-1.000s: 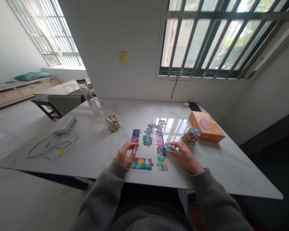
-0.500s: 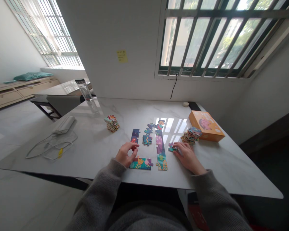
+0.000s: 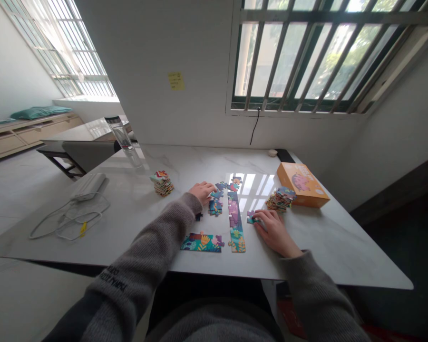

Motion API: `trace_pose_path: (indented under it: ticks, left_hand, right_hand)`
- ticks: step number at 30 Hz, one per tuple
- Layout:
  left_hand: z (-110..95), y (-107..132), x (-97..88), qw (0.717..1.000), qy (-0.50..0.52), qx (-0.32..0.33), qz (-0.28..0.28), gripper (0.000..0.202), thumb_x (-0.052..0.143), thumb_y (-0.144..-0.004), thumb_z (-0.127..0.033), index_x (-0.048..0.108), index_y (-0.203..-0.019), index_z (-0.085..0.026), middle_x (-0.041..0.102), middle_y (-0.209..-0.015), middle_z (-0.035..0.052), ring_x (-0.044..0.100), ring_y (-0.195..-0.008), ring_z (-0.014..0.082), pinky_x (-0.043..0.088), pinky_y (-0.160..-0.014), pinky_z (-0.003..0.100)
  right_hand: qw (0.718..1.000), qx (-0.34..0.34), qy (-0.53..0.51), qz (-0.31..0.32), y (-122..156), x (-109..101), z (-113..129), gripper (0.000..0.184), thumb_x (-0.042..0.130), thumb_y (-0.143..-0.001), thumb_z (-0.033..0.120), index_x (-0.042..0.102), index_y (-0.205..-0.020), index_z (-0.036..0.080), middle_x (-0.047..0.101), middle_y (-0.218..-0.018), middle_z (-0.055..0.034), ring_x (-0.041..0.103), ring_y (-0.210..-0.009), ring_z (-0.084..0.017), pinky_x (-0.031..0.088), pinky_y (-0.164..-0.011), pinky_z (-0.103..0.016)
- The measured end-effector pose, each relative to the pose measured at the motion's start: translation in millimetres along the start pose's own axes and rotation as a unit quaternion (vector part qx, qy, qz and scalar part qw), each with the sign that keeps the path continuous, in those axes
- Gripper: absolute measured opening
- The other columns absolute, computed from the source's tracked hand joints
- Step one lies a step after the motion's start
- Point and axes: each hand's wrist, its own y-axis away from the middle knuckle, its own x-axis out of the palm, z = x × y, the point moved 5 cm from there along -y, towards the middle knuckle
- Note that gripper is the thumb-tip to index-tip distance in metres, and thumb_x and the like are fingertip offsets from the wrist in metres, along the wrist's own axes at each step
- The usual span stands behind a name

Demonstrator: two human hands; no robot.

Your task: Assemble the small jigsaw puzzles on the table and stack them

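- Barred window (image 3: 292, 61) above the far edge of the bench (image 3: 335, 251): daylight falls across the marble top, and glare near the middle could hide thin piece edges and make a poor fit look closed.
- Orange box (image 3: 302, 185) at the bench's far right, with a tall stack of puzzle pieces (image 3: 280, 200) just beside it. The stack looks loosely piled, so a knock from the right hand could spill it.
- Left sleeve (image 3: 146, 237) runs low over the bench, close above the wide puzzle section (image 3: 201, 243). If it drags, it could shift that section or the small dark piece (image 3: 199, 216) by the wrist.
- Long puzzle strip (image 3: 236, 223) lies between the hands. Its pieces are only lying flat, so a sideways push could part the joints.
- Small loose cluster (image 3: 216, 207) sits just below the left hand (image 3: 201, 192), whose fingers spread over the pieces at its far end, seemingly without gripping; pressing here could scatter them.
- Right hand (image 3: 273, 232) pins a small teal piece (image 3: 251, 218) to the bench under its fingertips, close to the strip. The hands stand well apart. A forced fit could bend this piece's tabs.
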Motion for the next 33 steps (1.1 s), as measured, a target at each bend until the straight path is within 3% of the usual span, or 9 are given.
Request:
trace_pose_path:
  ticks: [4,10,14,17,20,24,28,33]
  left_hand:
    - [6,-22,22.5,0.997,-0.032,-0.004,0.065,0.045,0.062,-0.076,-0.006,0.064,-0.117,-0.026,0.061,-0.136,0.0057,0.051,-0.123,0.0273,0.044,-0.096,0.038]
    - [19,-33,34.2,0.997,-0.037,-0.022,0.07,0.045,0.065,-0.073,-0.009,0.067,-0.114,-0.028,0.064,-0.119,0.0069,0.054,-0.114,0.0287,0.044,-0.094,0.039]
    - [26,-35,27.4,0.998,-0.024,-0.041,0.043,0.052,0.075,-0.066,-0.016,0.066,-0.117,-0.024,0.061,-0.107,0.0099,0.058,-0.105,0.0316,0.047,-0.09,0.041]
    - [30,-31,19.9,0.999,0.006,-0.048,0.011,0.056,0.076,-0.065,-0.016,0.065,-0.12,-0.021,0.058,-0.105,0.0082,0.061,-0.094,0.0262,0.049,-0.085,0.037]
    - [31,-26,10.3,0.998,0.047,-0.048,-0.021,0.032,0.07,-0.073,-0.013,0.07,-0.104,-0.02,0.057,-0.096,0.0039,0.062,-0.08,0.0179,0.05,-0.081,0.031]
    - [32,-18,-7.5,0.991,0.102,-0.059,-0.07,0.01,0.062,-0.083,-0.018,0.07,-0.087,-0.018,0.06,-0.084,0.0028,0.061,-0.075,0.016,0.05,-0.078,0.029]
    - [33,-5,-22.7,0.979,0.15,-0.085,-0.107,0.018,0.057,-0.088,-0.028,0.07,-0.09,-0.016,0.068,-0.081,0.004,0.061,-0.072,0.0158,0.05,-0.071,0.028]
    - [43,24,-28.4,0.953,0.243,-0.126,-0.13,0.03,0.056,-0.086,-0.041,0.071,-0.095,-0.015,0.073,-0.081,0.0054,0.062,-0.065,0.0159,0.049,-0.065,0.028]
  right_hand:
    - [1.0,0.005,-0.008,0.007,0,0,1,0.018,0.051,-0.096,0.026,0.063,-0.109,0.026,0.066,-0.123,-0.0079,0.053,-0.111,-0.031,0.04,-0.095,-0.048]
    - [1.0,0.008,-0.009,0.012,0,-2,2,0.019,0.051,-0.096,0.026,0.063,-0.111,0.026,0.066,-0.123,-0.0081,0.053,-0.111,-0.031,0.04,-0.095,-0.048]
    - [1.0,0.008,-0.007,0.012,0,-3,4,0.019,0.05,-0.096,0.027,0.063,-0.111,0.026,0.066,-0.123,-0.0086,0.053,-0.111,-0.031,0.04,-0.095,-0.048]
    - [1.0,0.009,-0.003,0.013,0,-3,4,0.02,0.05,-0.096,0.027,0.064,-0.111,0.026,0.066,-0.123,-0.0089,0.053,-0.112,-0.031,0.041,-0.093,-0.047]
    - [1.0,0.011,0.004,0.014,0,-2,4,0.02,0.05,-0.096,0.026,0.064,-0.111,0.025,0.066,-0.123,-0.0092,0.053,-0.112,-0.031,0.04,-0.093,-0.047]
    - [1.0,0.011,0.002,0.019,0,-1,3,0.02,0.051,-0.096,0.026,0.063,-0.112,0.025,0.066,-0.124,-0.0087,0.053,-0.111,-0.031,0.04,-0.094,-0.046]
    - [1.0,0.015,0.004,0.023,0,-1,3,0.02,0.051,-0.096,0.026,0.064,-0.112,0.025,0.065,-0.123,-0.0078,0.053,-0.111,-0.03,0.04,-0.095,-0.046]
    - [0.999,0.02,0.006,0.027,-1,-1,4,0.019,0.052,-0.096,0.026,0.064,-0.111,0.025,0.065,-0.124,-0.0073,0.052,-0.112,-0.03,0.039,-0.095,-0.046]
